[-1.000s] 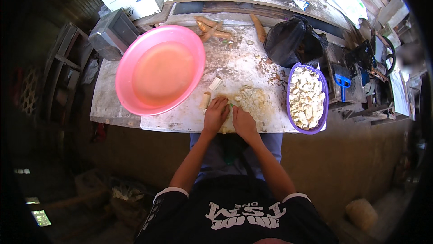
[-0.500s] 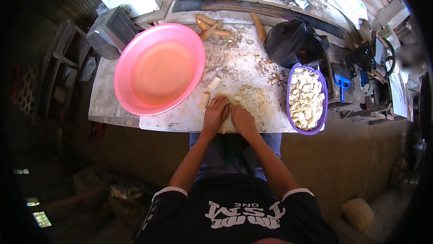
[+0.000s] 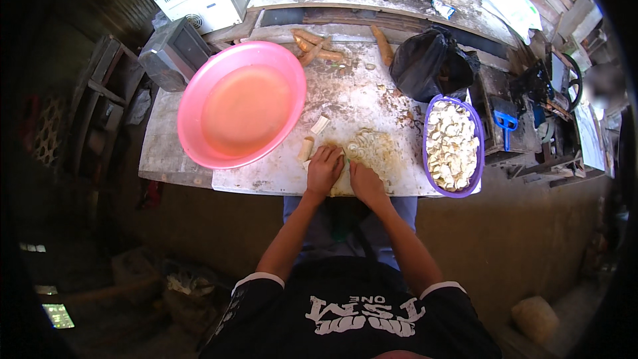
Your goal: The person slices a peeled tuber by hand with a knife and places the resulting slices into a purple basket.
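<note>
Near the table's front edge, my left hand [image 3: 324,169] has its fingers curled over a pale piece of peeled cassava, mostly hidden beneath them. Just to its right, my right hand [image 3: 365,182] is closed around a knife, of which only a little shows between the hands. Thin cassava slices [image 3: 369,146] lie in a loose, wet heap beyond my right hand. Two peeled cassava chunks, one pale [image 3: 320,124] and one more yellowish [image 3: 306,149], rest on the white tabletop [image 3: 266,178] beyond and left of my left hand.
A pink basin [image 3: 189,120] of cloudy liquid stands at left. To the right, a purple basket [image 3: 427,160] holds many cassava slices, with a black plastic bag [image 3: 419,60] behind it. Unpeeled cassava roots [image 3: 321,50] lie at the back. A blue-handled tool [image 3: 506,123] is farther right.
My right hand has shifted slightly right and nearer to me, widening the gap between my hands. The whole view has tilted a little; the basin and basket stay in place.
</note>
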Demonstrator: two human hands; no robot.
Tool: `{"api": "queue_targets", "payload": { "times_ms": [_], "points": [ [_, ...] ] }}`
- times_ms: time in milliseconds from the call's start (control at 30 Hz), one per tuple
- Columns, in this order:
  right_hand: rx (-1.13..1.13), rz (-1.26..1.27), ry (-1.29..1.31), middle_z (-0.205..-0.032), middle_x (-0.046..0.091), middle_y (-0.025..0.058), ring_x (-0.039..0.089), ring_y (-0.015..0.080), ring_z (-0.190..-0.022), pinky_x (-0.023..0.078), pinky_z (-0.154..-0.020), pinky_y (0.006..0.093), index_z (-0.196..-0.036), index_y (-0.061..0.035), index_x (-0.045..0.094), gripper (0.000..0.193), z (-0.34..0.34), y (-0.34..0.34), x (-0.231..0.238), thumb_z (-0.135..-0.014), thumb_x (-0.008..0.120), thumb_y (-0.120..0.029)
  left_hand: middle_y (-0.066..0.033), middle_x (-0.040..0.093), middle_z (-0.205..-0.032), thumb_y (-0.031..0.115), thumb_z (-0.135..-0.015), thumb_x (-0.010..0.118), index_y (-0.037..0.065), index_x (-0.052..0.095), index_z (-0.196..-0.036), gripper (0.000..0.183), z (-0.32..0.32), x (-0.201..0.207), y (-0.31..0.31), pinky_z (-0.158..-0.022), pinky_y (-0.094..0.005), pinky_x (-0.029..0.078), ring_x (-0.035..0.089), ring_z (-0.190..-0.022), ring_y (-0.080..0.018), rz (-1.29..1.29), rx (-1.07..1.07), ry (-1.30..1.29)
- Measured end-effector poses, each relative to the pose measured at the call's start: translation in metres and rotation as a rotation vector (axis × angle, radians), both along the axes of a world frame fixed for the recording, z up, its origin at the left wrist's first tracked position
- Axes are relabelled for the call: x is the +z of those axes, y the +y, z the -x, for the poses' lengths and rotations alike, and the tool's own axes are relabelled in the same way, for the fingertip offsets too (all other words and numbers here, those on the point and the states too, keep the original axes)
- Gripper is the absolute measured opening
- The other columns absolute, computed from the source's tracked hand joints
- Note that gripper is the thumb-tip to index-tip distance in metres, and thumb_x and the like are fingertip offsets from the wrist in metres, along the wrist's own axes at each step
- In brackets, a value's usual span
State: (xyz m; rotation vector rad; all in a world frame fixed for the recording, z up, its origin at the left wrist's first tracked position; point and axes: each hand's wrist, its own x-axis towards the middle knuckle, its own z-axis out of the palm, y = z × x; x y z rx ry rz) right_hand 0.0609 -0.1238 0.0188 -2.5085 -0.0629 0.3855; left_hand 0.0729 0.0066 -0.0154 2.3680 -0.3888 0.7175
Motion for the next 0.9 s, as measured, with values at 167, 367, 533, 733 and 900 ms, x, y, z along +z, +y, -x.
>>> {"api": "queue_targets", "payload": {
  "times_ms": [167,367,533,733,900],
  "points": [
    [0.028,0.039,-0.019,-0.075,0.059,0.0245,0.059,0.0408,-0.073,0.047,-0.067,0.0487,-0.081,-0.0003,0.055,0.045,0.003,-0.013,-0.005,-0.092,0.029,-0.035,-0.0105,0.054,-0.080,0.004,-0.069,0.063,0.002,0.060,-0.093,0.024,-0.003,0.002,0.000,-0.067,-0.0366,0.045,0.053,-0.076,-0.0263,-0.024,0.033,-0.013],
    [-0.078,-0.040,-0.126,-0.068,0.058,0.0238,0.058,0.0425,-0.065,0.047,-0.062,0.0500,-0.081,-0.0014,0.055,0.042,0.001,-0.020,-0.014,-0.091,0.032,-0.035,-0.0108,0.054,-0.080,0.005,-0.070,0.062,0.003,0.059,-0.094,0.024,-0.003,0.009,0.000,-0.068,-0.0364,0.045,0.053,-0.077,-0.0262,-0.050,0.013,0.025],
    [-0.061,-0.070,-0.129,-0.070,0.058,0.0245,0.058,0.0418,-0.067,0.046,-0.063,0.0496,-0.080,-0.0010,0.054,0.044,0.005,-0.004,-0.001,-0.091,0.030,-0.036,-0.0120,0.056,-0.083,0.006,-0.071,0.062,0.003,0.059,-0.094,0.024,0.000,0.003,0.003,-0.070,-0.0362,0.045,0.053,-0.081,-0.0275,0.048,0.031,0.043],
    [-0.044,-0.081,-0.082,-0.074,0.058,0.0256,0.058,0.0416,-0.071,0.046,-0.066,0.0498,-0.082,-0.0003,0.054,0.045,0.006,0.003,0.004,-0.092,0.028,-0.036,-0.0116,0.058,-0.087,0.005,-0.070,0.063,0.001,0.059,-0.090,0.021,0.008,0.009,-0.001,-0.072,-0.0356,0.046,0.054,-0.083,-0.0280,0.088,0.001,0.056],
    [-0.054,-0.040,-0.010,-0.074,0.058,0.0259,0.058,0.0422,-0.072,0.046,-0.067,0.0499,-0.084,0.0002,0.053,0.046,0.009,0.002,0.009,-0.092,0.027,-0.037,-0.0113,0.058,-0.088,0.005,-0.069,0.064,0.001,0.059,-0.089,0.021,0.012,0.008,-0.005,-0.072,-0.0353,0.046,0.054,-0.084,-0.0281,0.089,0.001,0.061]
  ]
}}
